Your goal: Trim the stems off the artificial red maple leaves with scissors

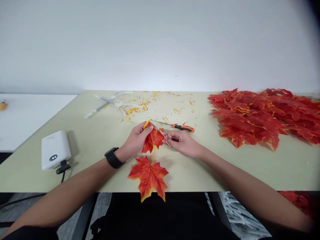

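My left hand [135, 139], with a black watch on its wrist, pinches a red artificial maple leaf [154, 137] with yellow edges. A yellow stem joins it to a second red leaf [150, 175], which hangs over the table's front edge. My right hand [183, 142] is closed on the handles of small metal scissors [158, 128], whose blades lie across the upper leaf near my left thumb. Just behind my right hand lies a screwdriver [183, 128] with an orange and black handle.
A large pile of red leaves [250, 116] covers the right side of the table [200, 173]. Yellow and orange scraps [147, 103] are strewn at the back, beside bundled translucent strips [107, 102]. A white power bank [55, 150] with a cable stands at the left.
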`<state>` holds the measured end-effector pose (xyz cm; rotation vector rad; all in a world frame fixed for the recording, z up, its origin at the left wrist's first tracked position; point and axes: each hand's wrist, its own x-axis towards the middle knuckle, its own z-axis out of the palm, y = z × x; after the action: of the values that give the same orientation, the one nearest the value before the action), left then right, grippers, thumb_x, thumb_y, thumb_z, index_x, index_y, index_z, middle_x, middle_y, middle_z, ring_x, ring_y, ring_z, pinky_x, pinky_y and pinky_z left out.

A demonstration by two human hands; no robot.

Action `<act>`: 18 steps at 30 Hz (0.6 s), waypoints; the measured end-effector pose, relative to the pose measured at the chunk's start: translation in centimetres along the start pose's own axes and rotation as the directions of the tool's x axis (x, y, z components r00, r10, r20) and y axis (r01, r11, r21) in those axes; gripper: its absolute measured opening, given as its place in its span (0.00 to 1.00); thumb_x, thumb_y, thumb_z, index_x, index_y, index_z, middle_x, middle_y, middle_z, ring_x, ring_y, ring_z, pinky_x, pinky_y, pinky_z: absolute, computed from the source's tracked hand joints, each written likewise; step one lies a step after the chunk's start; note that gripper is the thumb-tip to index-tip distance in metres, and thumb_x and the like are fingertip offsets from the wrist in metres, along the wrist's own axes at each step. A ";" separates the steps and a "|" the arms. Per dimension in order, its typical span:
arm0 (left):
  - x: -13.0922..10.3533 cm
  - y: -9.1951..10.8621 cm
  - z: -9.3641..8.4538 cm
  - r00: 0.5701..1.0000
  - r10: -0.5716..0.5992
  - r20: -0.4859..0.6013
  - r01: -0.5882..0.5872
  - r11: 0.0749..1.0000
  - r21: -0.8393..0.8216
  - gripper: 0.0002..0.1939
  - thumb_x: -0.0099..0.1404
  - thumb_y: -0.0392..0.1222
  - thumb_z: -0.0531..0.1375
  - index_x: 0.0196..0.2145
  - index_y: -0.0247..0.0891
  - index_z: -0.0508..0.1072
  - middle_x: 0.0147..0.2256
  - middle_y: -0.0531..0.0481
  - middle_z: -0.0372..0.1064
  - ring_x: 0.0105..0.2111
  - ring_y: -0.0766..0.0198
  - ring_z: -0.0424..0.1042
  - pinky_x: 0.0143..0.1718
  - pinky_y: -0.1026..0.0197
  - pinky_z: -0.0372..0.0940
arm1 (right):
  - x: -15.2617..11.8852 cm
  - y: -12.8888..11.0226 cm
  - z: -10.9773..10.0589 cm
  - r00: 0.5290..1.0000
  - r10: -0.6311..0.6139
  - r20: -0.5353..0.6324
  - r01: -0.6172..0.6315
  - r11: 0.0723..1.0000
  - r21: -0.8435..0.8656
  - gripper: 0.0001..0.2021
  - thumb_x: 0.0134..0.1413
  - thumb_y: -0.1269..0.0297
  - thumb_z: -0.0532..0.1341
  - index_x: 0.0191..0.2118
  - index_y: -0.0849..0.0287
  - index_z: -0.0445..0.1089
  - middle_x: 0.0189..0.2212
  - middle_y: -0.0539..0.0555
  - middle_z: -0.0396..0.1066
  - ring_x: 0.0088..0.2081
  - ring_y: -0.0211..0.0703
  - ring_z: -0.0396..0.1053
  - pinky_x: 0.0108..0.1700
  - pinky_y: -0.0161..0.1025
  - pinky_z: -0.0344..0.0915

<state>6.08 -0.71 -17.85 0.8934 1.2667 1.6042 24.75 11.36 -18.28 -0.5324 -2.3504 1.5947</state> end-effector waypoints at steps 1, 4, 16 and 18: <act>0.0 0.0 0.0 1.000 -0.002 0.003 0.002 1.000 -0.006 0.13 0.67 0.48 0.66 0.33 0.38 0.70 0.27 0.56 0.67 0.24 0.72 0.66 0.28 0.69 0.66 | 0.0 0.1 0.0 1.000 0.003 -0.004 -0.002 1.000 0.007 0.23 0.64 0.48 0.62 0.27 0.57 0.55 0.24 0.46 0.54 0.27 0.35 0.50 0.29 0.36 0.47; 0.1 -0.1 0.0 1.000 -0.012 -0.006 0.012 0.999 -0.035 0.13 0.66 0.48 0.67 0.33 0.38 0.71 0.28 0.55 0.69 0.25 0.71 0.68 0.30 0.68 0.67 | 0.2 0.4 0.0 0.999 0.005 -0.036 -0.003 0.999 0.049 0.23 0.62 0.47 0.63 0.27 0.57 0.56 0.25 0.46 0.56 0.28 0.35 0.51 0.30 0.36 0.49; 0.0 0.2 0.0 0.998 0.033 -0.051 -0.031 0.999 0.032 0.17 0.62 0.52 0.71 0.32 0.39 0.72 0.29 0.53 0.72 0.29 0.67 0.72 0.31 0.65 0.70 | 0.2 -1.4 -0.8 0.979 0.039 -0.202 -0.012 0.991 0.132 0.26 0.57 0.41 0.65 0.26 0.56 0.56 0.22 0.45 0.51 0.26 0.35 0.50 0.30 0.36 0.48; 0.1 0.1 -0.2 0.999 0.032 -0.029 -0.031 0.999 0.039 0.17 0.63 0.53 0.71 0.32 0.38 0.73 0.30 0.51 0.73 0.28 0.67 0.72 0.31 0.65 0.69 | 0.2 -1.5 -0.7 0.979 0.032 -0.204 -0.008 0.993 0.117 0.25 0.57 0.41 0.66 0.27 0.56 0.57 0.22 0.45 0.52 0.26 0.35 0.52 0.30 0.36 0.48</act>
<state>5.87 -0.71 -17.78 0.9201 1.3145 1.6279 24.65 11.54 -16.60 -0.6624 -2.0947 1.5902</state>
